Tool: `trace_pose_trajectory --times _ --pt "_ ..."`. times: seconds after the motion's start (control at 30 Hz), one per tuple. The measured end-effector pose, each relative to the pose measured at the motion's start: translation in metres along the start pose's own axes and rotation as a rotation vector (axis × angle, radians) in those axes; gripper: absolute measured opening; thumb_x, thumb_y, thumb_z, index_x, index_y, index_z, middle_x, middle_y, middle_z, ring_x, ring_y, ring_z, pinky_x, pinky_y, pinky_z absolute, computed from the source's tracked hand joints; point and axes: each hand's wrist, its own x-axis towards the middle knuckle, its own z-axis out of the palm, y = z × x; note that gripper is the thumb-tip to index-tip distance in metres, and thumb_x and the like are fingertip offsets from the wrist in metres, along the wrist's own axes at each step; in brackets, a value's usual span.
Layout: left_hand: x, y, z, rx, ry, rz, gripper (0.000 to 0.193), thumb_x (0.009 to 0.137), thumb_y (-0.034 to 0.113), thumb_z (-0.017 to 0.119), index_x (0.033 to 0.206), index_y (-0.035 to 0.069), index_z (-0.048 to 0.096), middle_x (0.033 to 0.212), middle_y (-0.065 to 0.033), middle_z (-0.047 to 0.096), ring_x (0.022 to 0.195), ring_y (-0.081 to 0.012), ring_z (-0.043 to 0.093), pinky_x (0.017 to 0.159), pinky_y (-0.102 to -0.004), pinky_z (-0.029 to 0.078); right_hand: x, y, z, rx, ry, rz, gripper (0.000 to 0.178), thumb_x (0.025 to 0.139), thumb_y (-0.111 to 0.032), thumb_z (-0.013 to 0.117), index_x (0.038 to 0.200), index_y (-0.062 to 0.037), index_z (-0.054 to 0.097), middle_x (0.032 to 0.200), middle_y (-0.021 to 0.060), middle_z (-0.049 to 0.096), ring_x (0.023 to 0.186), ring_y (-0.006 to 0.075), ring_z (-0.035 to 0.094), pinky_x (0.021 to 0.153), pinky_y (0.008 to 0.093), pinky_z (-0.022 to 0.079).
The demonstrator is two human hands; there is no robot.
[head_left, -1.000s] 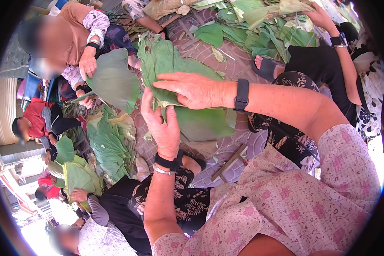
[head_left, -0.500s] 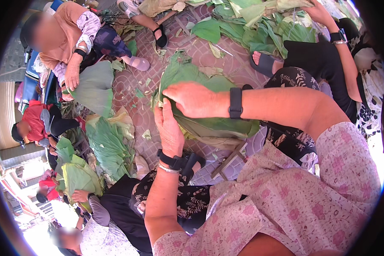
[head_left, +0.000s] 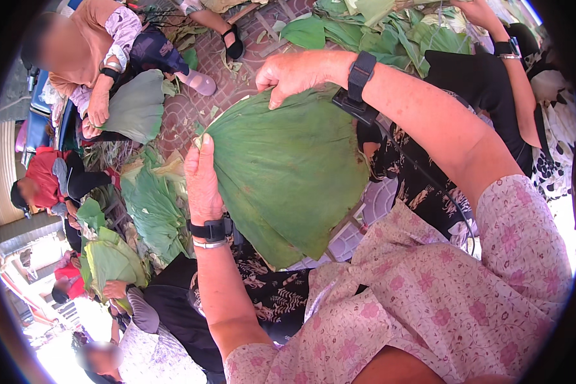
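Observation:
A large green lotus leaf (head_left: 288,176), folded into a fan shape, spreads out in front of me above my lap. Its pointed corner is pinched between the thumb and fingers of my left hand (head_left: 203,182). Along the upper edge, my right hand (head_left: 289,75) grips the leaf between thumb and curled fingers. Fine veins run from the pinched corner toward the wide, slightly browned outer rim. Each wrist wears a black strap with a small device. The leaf hides part of my legs and the floor beneath.
More green leaves (head_left: 381,38) lie heaped at the far side, and another leaf pile (head_left: 152,205) sits to the left. A co-worker at upper left holds a folded leaf (head_left: 136,105). Other people sit along the left and at the right. Leaf scraps litter the patterned red floor (head_left: 179,125).
The leaf has been lifted and spread toward me, its broad face now showing. My left hand has moved left, my right hand up along the upper edge.

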Motion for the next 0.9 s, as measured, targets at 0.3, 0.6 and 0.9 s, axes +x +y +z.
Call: trace_pose_trajectory --times 0.3,0.6,0.9 --pt "-0.002 0.005 -0.021 -0.130 -0.039 -0.086 0.024 0.096 0.023 0.070 0.115 0.009 0.068 0.109 0.0006 0.069 0.099 -0.0105 0.063 0.088 -0.0277 0.050 -0.005 -0.006 -0.022 0.391 -0.179 -0.004 0.028 0.085 -0.014 0.077 0.105 0.0021 0.065 0.090 0.0045 0.072 0.081 0.0102 0.064 0.075 0.0287 0.050" --pt "-0.008 0.009 -0.025 -0.140 -0.076 -0.074 0.021 0.096 0.021 0.070 0.112 0.008 0.069 0.106 -0.0001 0.070 0.094 -0.0107 0.065 0.086 -0.0278 0.051 -0.007 -0.006 -0.027 0.279 -0.162 -0.030 0.030 0.085 -0.018 0.077 0.105 0.0028 0.067 0.088 0.0038 0.071 0.079 0.0106 0.063 0.076 0.0288 0.049" --pt "-0.002 0.005 -0.042 -0.136 0.032 -0.088 0.019 0.095 0.021 0.072 0.108 0.008 0.066 0.107 -0.0028 0.069 0.095 -0.0127 0.064 0.088 -0.0300 0.052 -0.011 -0.003 -0.031 0.212 -0.012 0.032 0.033 0.086 -0.025 0.076 0.107 0.0010 0.070 0.093 0.0028 0.070 0.087 0.0108 0.061 0.078 0.0299 0.048"
